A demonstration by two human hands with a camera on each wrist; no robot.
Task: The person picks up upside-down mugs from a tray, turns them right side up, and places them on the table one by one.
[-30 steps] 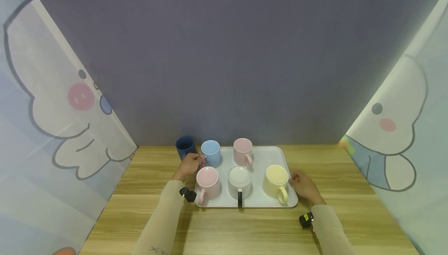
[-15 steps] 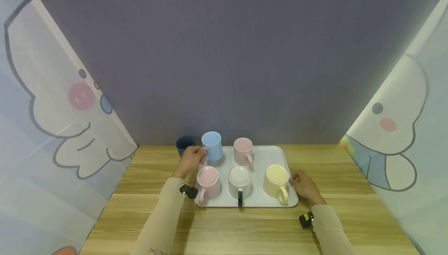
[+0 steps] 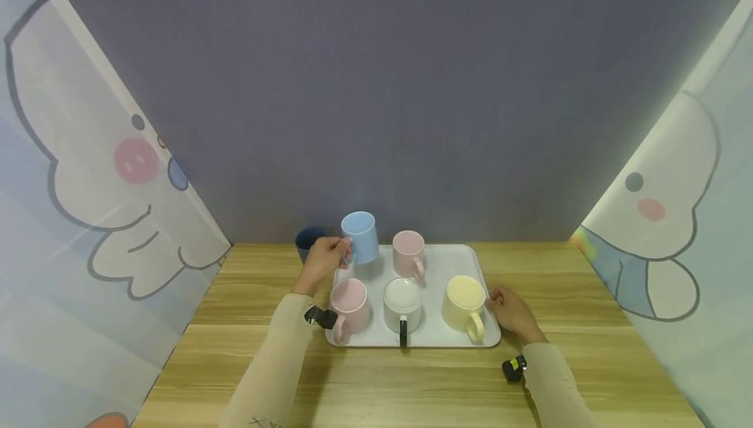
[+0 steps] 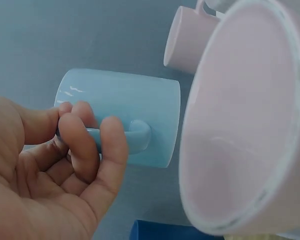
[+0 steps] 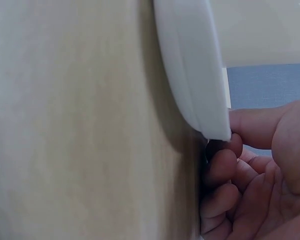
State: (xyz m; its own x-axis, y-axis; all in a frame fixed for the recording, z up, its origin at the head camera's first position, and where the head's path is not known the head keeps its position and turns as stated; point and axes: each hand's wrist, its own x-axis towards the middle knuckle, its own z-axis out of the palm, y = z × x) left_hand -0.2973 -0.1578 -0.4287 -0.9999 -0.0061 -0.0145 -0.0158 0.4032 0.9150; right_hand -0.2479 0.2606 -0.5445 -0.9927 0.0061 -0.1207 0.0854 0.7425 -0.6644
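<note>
My left hand (image 3: 325, 259) holds a light blue mug (image 3: 361, 240) by its handle, above the back left corner of a white tray (image 3: 432, 323). In the left wrist view, thumb and curled fingers wrap the handle of the blue mug (image 4: 120, 100). My right hand (image 3: 513, 313) grips the tray's right edge; in the right wrist view the thumb lies over the tray rim (image 5: 190, 65) and curled fingers sit beneath. On the tray, a pink mug (image 3: 351, 307), a white mug with a black handle (image 3: 402, 307) and a yellow mug (image 3: 461, 307) stand bottom up in front.
Another pink mug (image 3: 407, 255) stands at the tray's back, right of the blue one. A dark blue mug (image 3: 308, 240) is on the wooden table (image 3: 247, 330) left of the tray, partly hidden by my left hand. A grey wall (image 3: 400, 121) rises behind.
My left hand has lifted the light blue mug off the tray and shifted it slightly right and away from me. The right hand has stayed at the tray's edge.
</note>
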